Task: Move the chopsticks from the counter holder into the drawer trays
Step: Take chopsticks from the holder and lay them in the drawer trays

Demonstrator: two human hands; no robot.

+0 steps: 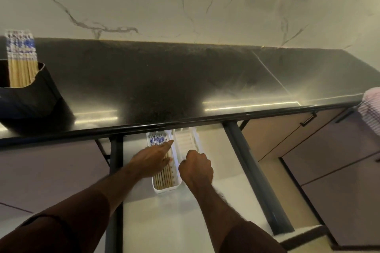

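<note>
bamboo chopsticks [163,175] with blue-patterned tops lay in the left tray [164,189] of the open drawer [164,222]; more stood in the counter holder [28,92]. left hand [152,160] rested on them, fingers extended. right hand [196,168] was clenched beside the right tray [186,139], holding nothing visible.

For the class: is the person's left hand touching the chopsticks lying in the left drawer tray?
Touching. The head view shows the left hand lying flat on the chopsticks in the left tray, fingers extended over them with no gap visible.
</note>
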